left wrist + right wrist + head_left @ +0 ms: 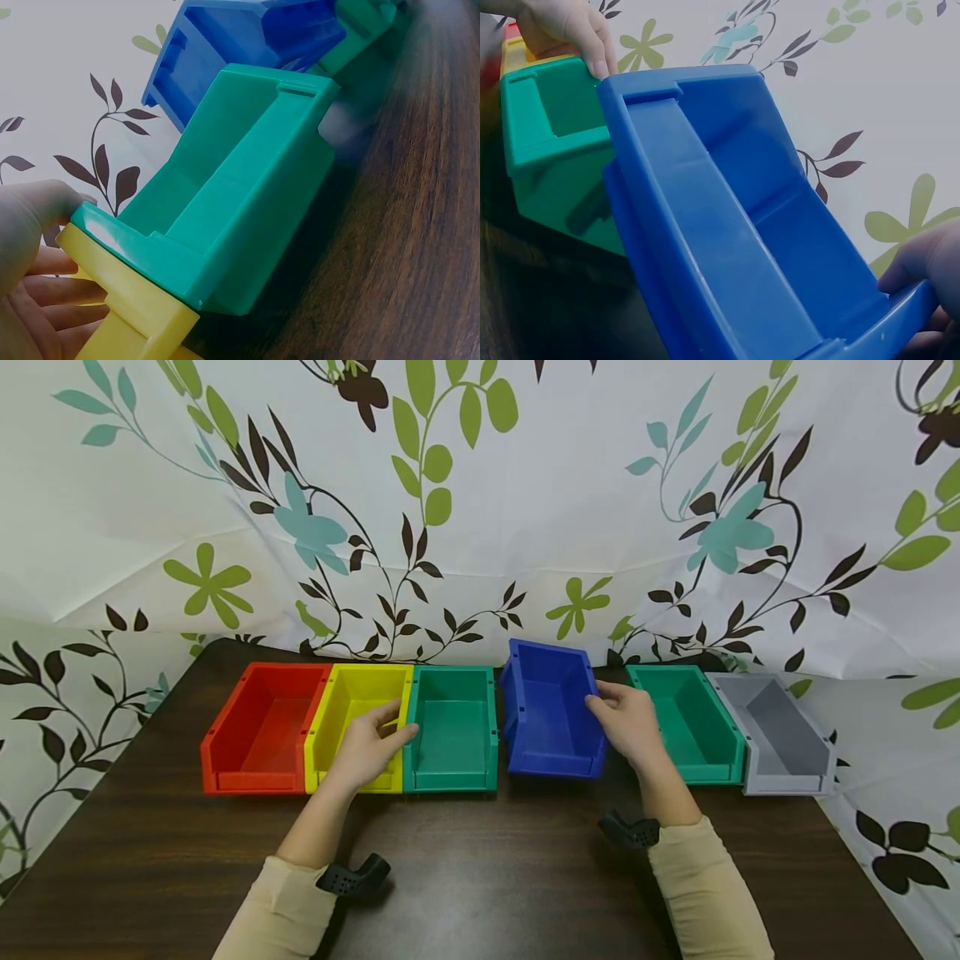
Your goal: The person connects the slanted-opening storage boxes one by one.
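Note:
Six open-front plastic storage bins stand on the table. My left hand (369, 745) pinches the side walls where the yellow bin (360, 681) meets the left green bin (452, 727). Its thumb lies over the green rim, and its fingers are inside the yellow bin, as the left wrist view shows. My right hand (628, 720) grips the right wall of the blue bin (553, 710), thumb on the inner side. The blue bin is raised and tilted, apart from the left green bin, in the right wrist view. Its underside is mostly hidden.
A red bin (262, 727) stands left of the yellow one. To the right are another green bin (690, 718) and a grey bin (783, 727), side by side. The dark wooden table (480, 877) extends in front, and a patterned cloth (525, 527) hangs behind.

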Available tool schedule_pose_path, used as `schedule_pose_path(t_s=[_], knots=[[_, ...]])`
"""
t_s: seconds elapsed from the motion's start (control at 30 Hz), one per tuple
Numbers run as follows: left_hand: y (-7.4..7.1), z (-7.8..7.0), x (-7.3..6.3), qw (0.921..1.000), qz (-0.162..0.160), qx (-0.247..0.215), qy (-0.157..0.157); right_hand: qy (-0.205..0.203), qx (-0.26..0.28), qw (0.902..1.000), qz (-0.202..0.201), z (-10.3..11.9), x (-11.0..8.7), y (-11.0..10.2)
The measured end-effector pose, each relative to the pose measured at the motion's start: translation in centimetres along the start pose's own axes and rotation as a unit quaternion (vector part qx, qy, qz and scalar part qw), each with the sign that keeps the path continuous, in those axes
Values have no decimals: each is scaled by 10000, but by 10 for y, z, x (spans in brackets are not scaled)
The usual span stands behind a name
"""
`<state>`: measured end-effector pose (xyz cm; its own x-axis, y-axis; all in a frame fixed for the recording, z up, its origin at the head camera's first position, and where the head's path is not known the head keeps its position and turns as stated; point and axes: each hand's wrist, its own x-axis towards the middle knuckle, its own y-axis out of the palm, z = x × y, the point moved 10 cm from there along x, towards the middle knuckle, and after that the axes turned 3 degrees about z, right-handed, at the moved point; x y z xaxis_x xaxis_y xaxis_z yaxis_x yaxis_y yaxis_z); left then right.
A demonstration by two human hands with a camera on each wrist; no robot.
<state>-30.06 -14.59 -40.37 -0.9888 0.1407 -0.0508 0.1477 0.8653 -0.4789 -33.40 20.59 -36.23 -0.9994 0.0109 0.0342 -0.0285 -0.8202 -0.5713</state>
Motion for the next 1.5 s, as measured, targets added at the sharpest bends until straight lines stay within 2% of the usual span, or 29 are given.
schedule_pose_path(t_s=[0.57,0.8,0.93,1.03,1.13,1.27,1.4,1.5], knots=[[0,0,-1,10000,19,-20,-70,-217,62,9997,64,5,-1,7],[-2,1,-2,9999,-1,-25,-97,-307,-63,9995,4,15,-5,6],[0,1,-1,10000,-3,-31,-29,-402,-361,9985,109,26,-11,7],[2,0,0,10000,6,-31,49,-402,-861,9952,245,32,-17,10],[3,-1,0,10000,13,-10,92,-282,-1392,9893,325,36,-22,18],[3,0,-1,10000,15,40,51,-287,-2311,9721,289,47,-26,34],[2,0,-3,10000,-2,69,-4,-514,-3205,9457,180,62,-28,48],[0,-1,-4,10000,-37,67,-12,-1008,-3473,9317,350,74,-28,58]])
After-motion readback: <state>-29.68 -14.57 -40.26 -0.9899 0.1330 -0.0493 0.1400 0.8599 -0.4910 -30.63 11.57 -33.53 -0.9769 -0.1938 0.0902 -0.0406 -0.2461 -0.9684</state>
